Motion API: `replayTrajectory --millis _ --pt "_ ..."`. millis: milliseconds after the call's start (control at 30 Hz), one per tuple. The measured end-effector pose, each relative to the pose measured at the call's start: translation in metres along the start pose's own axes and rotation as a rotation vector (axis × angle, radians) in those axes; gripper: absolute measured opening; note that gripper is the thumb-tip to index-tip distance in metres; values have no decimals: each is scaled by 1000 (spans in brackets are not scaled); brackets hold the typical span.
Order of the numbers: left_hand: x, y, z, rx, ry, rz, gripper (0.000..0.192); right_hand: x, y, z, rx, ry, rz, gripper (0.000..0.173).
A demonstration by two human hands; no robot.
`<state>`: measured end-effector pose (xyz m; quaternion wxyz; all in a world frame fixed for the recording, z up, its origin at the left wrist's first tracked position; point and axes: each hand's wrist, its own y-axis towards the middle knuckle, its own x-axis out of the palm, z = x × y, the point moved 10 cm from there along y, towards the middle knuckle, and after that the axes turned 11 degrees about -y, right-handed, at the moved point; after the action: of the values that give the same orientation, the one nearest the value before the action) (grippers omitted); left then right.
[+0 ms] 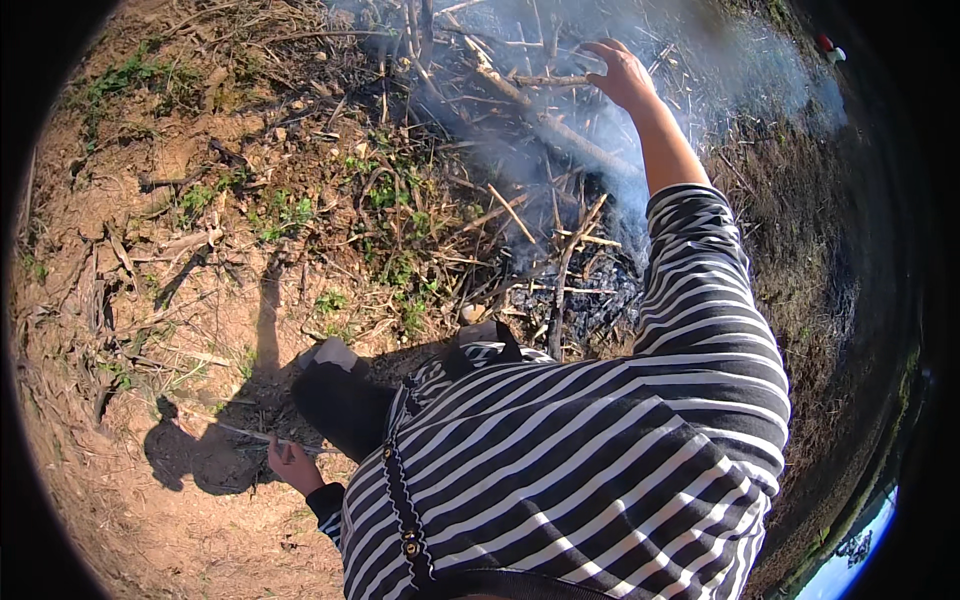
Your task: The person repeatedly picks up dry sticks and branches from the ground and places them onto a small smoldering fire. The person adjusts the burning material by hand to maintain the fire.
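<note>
My right hand reaches out at the upper right, thumb and fingers apart, in drifting smoke. Close to its thumb is the end of a short branch; whether they touch cannot be told. Below lies a longer, thicker branch across a heap of dry twigs. Down at the lower left, my left hand is closed around a thin, pale stick, held low over bare soil.
Smoke rises over the heap, beside blackened, ashy ground. A forked stick stands out near my feet. Green weeds and dry stalks dot the reddish soil. Dry grass covers the right side. A small red and white object is at the far upper right.
</note>
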<state>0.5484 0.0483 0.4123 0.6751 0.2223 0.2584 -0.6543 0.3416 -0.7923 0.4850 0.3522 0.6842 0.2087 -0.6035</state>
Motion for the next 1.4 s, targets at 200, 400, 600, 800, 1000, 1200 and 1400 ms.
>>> replayTrajectory --millis 200,400,600,800,1000,1200,1400 --pt "4 -11 -8 -50 -12 13 39 82 -147 -42 119 378 -346 43" --pt "20 -22 16 12 -15 -6 38 154 -306 -106 82 502 -811 40" --pt "41 -26 32 69 -115 -6 39 165 -302 -133 -51 533 -852 39" --pt "21 -27 121 311 -152 153 29 191 -261 -143 9 895 -707 32" --pt "-24 -38 128 385 -104 355 27 160 -244 -191 -141 863 -772 31" --pt "-51 -22 76 203 -259 510 24 45 -149 -308 -456 844 -565 27" --pt "-21 44 57 192 -322 371 24 -149 -103 -558 -1112 764 -154 31"
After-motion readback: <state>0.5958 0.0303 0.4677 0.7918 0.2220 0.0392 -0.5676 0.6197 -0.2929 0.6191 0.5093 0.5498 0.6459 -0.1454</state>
